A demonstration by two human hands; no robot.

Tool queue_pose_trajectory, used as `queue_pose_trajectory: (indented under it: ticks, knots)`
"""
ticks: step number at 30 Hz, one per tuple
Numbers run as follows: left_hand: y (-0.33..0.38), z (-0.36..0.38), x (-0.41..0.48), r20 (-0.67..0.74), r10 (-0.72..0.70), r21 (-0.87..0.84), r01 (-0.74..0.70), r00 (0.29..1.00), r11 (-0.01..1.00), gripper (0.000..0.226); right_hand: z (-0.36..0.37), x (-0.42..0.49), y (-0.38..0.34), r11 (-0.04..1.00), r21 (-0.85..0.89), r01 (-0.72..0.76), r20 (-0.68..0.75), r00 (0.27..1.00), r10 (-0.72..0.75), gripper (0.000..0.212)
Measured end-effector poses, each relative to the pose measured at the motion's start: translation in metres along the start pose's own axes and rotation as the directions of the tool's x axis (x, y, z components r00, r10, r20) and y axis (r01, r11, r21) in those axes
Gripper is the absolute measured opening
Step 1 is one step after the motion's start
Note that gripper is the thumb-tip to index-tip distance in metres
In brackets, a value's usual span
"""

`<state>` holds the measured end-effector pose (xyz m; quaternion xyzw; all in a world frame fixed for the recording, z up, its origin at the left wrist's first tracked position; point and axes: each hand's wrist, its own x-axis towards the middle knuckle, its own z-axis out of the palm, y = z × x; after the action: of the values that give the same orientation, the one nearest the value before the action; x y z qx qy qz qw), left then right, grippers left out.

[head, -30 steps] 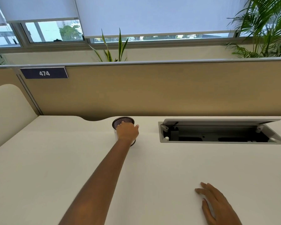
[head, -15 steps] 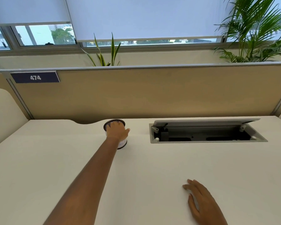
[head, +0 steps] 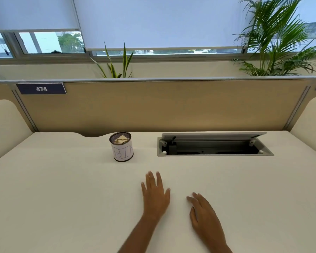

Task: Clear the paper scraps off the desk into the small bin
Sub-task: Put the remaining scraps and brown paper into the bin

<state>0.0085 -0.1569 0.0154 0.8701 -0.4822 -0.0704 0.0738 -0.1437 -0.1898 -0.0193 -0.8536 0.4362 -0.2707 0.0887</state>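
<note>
Paper scraps (head: 121, 140): crumpled, pale, lying inside the small bin and showing just below its rim.
Small bin (head: 122, 147): a dark mesh cylinder wrapped in a white label with "BIN" handwritten on it; it stands upright on the desk, toward the back edge.
Desk (head: 62, 189): a cream surface; the area in front of the bin and to both sides of it shows no loose paper.
Left hand (head: 155, 193): in front of the bin and slightly to its right, well apart from it, palm down on or just over the desk.
Left fingers (head: 150, 178): stretched out flat and released, grasping nothing, tips pointing toward the bin.
Right hand (head: 203, 210): further to the right of the bin than the left hand and nearer the viewer, palm down against the desk.
Right fingers (head: 192, 199): loosely spread and released, holding nothing.
Cable tray (head: 213, 147): a grey recessed opening set in the desk just to the right of the bin, its lid tilted up at the back.
Partition (head: 162, 106): a tan panel rising behind the bin along the back of the desk.
Number plate (head: 41, 88): dark blue, reading "474", on the partition above and left of the bin.
Plants (head: 277, 39): green leaves behind the partition, one clump above the bin and a larger palm far to its right.
Window blinds (head: 153, 21): white, lowered most of the way, above and behind the bin.
</note>
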Motion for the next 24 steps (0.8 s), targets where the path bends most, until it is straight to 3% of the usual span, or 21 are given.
queue_pose_trajectory:
  ticks: [1,4,6,9,15,20,23,24]
  knots:
    - [0.011,0.005,-0.014,-0.043,0.03,-0.014,-0.031,0.999,0.999,0.074,-0.003,-0.004,0.001,1.0,0.002,-0.001,0.009,1.0,0.001,0.046]
    - [0.04,0.019,-0.054,-0.081,0.125,0.098,-0.117,0.989,0.988,0.045,-0.014,-0.016,0.008,1.0,-0.008,0.002,0.034,0.999,-0.002,0.044]
    - [0.057,0.032,-0.068,-0.081,0.156,0.099,-0.148,0.984,0.984,0.071,-0.02,-0.025,0.013,1.0,-0.006,-0.015,0.061,0.998,0.015,0.039]
    - [0.075,0.034,-0.08,-0.024,0.165,0.127,-0.161,0.986,0.979,0.052,-0.028,-0.034,0.023,0.997,0.048,-0.061,0.086,0.995,0.056,0.032]
    - [0.096,0.041,-0.086,-0.016,0.154,0.075,-0.152,0.988,0.985,0.057,-0.044,-0.048,0.051,0.998,0.063,0.012,0.07,0.997,-0.016,0.029]
    - [0.132,0.043,-0.07,0.036,0.191,-0.06,-0.188,0.981,0.98,0.061,-0.07,-0.042,0.112,0.991,0.102,-0.083,0.082,0.994,0.075,0.038]
    - [0.167,0.04,-0.063,-0.155,0.226,-0.017,-0.231,0.962,0.973,0.061,-0.097,-0.032,0.158,0.986,0.039,-0.161,0.042,0.986,0.16,0.037]
    - [0.177,0.042,-0.06,-0.134,0.25,-0.027,-0.256,0.959,0.966,0.059,-0.106,-0.029,0.173,0.98,0.019,-0.199,0.03,0.98,0.198,0.036]
